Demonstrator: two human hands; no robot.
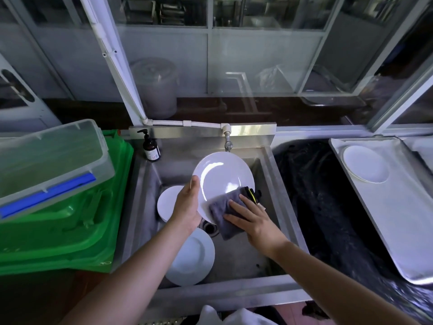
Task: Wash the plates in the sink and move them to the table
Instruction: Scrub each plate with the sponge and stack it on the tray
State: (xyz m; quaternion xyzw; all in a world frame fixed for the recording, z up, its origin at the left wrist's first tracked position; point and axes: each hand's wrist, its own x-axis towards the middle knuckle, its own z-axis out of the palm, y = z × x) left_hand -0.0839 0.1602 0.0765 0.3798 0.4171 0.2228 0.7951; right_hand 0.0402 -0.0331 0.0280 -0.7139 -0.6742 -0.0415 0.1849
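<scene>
Two hands work at frame centre; the left hand [187, 205] grips the tilted plate [222, 179] by its left rim over the sink [236, 256], and the right hand [251, 219] presses a grey cloth [222, 212] with flat fingers against its lower right face; two more plates [167, 202] [191, 256] lie below-left in the basin; one plate [365, 164] rests on the tray [398, 219], right of frame.

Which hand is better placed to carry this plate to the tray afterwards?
Probably the left hand: it already grips the plate, while the right hand presses the grey cloth, though the tray lies on the right.
</scene>
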